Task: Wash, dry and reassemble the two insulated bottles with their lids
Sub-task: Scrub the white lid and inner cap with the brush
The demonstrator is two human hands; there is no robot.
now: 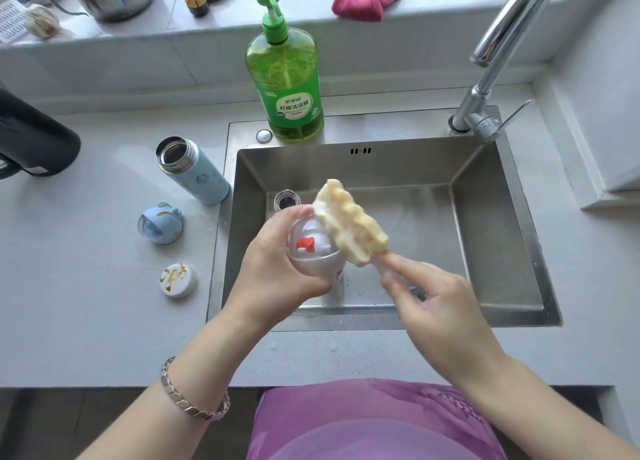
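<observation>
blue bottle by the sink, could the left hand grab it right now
Probably not yet: nothing lies between the blue bottle and the left hand, but that hand is full, gripping the clear domed lid.

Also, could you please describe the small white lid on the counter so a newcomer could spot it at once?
Start at the steel sink and look to the counter on its left. Closest to the person, just below the blue domed lid, lies the white lid: the only flat round one, marked with gold.
</observation>
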